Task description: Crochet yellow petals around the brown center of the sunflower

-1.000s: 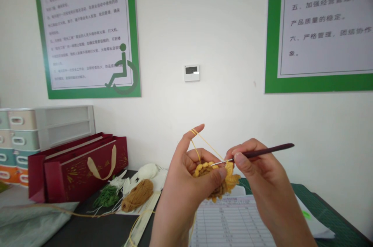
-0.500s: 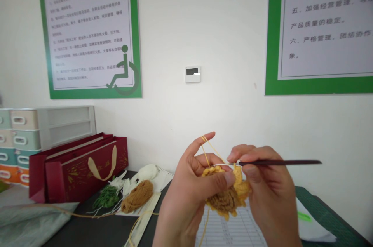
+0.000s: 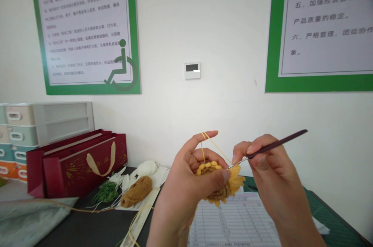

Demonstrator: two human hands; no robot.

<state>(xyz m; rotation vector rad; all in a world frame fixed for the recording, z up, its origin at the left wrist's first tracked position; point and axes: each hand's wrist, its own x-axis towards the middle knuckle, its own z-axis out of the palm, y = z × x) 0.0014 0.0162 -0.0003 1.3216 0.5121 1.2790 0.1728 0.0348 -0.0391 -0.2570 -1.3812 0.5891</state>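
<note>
Yellow, likely light and soft: pinches crochet (image 3: 224, 192) in left hand (image 3: 192, 175) at nine o'clock, probably best hold; grips hook (image 3: 278, 143) in right hand (image 3: 269, 167).

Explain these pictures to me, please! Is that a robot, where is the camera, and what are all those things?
No robot here: these are a person's own two bare hands. One camera, worn on the head, takes every picture, looking forward and down, so you see roughly what that person sees.

The left hand pinches a yellow-and-brown crochet piece, with yellow yarn looped over one raised finger. The right hand holds a crochet hook, its metal tip at the piece.

On the dark table lie a brown yarn bundle and a green yarn bundle, near dark red bags. A printed sheet lies beneath the hands, and a green mat shows at the right.
</note>
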